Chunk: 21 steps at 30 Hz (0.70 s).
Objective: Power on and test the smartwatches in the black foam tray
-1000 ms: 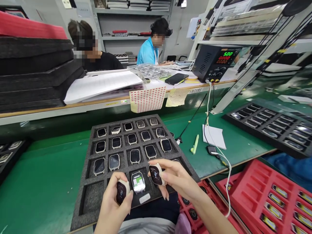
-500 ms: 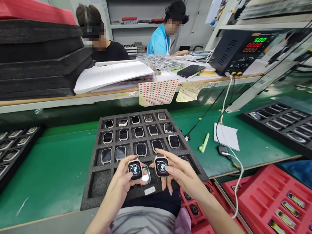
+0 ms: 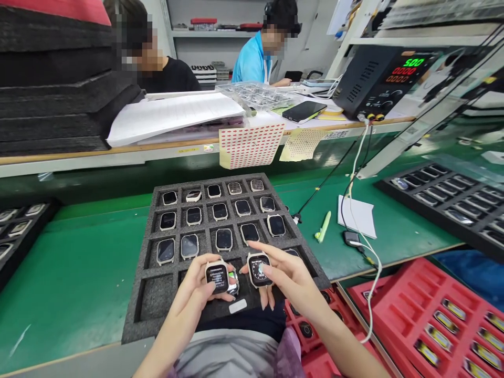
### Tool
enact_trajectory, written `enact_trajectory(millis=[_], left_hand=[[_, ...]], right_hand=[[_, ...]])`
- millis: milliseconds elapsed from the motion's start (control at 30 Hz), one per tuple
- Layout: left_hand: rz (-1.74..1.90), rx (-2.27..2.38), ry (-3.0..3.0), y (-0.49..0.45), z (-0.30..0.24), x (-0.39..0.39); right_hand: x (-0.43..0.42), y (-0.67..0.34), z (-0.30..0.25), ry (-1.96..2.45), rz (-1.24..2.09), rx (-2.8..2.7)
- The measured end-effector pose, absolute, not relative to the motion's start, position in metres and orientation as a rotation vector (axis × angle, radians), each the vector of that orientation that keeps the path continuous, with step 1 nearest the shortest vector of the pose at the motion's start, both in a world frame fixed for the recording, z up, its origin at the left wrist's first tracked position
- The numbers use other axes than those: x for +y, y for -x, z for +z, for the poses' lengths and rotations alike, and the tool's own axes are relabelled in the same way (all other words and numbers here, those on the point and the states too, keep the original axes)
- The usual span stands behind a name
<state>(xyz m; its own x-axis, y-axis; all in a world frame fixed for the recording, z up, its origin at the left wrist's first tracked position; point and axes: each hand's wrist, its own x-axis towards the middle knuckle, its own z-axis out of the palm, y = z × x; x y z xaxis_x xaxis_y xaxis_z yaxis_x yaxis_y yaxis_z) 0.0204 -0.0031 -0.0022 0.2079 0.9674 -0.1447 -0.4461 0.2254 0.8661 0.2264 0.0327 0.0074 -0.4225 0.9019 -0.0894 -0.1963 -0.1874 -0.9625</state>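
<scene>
Held in my left hand (image 3: 197,287) is a smartwatch without a strap (image 3: 217,276); its lit screen shows lines of text, and my thumb rests at its lower left. My right hand (image 3: 289,275) grips a second smartwatch (image 3: 259,270) by the edges, with a clock-like face lit and my thumb on the screen. Both watches are over the near part of a dark foam tray (image 3: 151,320) whose pockets hold several dark-screened watches (image 3: 223,239). Partly hidden between my hands lies another shiny watch (image 3: 233,283) with a bit of green on it. A white label (image 3: 238,306) sits on the tray's front.
A red tray (image 3: 409,315) with battery-like pieces is at the lower right. More watch trays stand left (image 3: 35,231) and right (image 3: 444,194). A green pen-like tool (image 3: 323,227), white paper (image 3: 356,216) and cables lie on the bench. Two people sit behind the shelf with the power supply (image 3: 384,84).
The left watch's screen has switched from a clock-like face to lines of text. My hands stay over the tray. The whole view has shifted slightly.
</scene>
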Motion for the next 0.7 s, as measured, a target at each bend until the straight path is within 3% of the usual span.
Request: enact_trajectory(millis=[467, 533, 700], left_hand=[[1.178, 0.835, -0.799, -0.022, -0.001, -0.005], [1.178, 0.824, -0.81, -0.022, 0.0, -0.005], [1.148, 0.785, -0.847, -0.02, 0.01, -0.005]], right_hand=[[0.032, -0.232, 0.017, 0.86, 1.788, -1.464], [0.032, -0.236, 0.022, 0.962, 1.641, -1.629], [0.04, -0.25, 0.036, 1.171, 0.863, -2.314]])
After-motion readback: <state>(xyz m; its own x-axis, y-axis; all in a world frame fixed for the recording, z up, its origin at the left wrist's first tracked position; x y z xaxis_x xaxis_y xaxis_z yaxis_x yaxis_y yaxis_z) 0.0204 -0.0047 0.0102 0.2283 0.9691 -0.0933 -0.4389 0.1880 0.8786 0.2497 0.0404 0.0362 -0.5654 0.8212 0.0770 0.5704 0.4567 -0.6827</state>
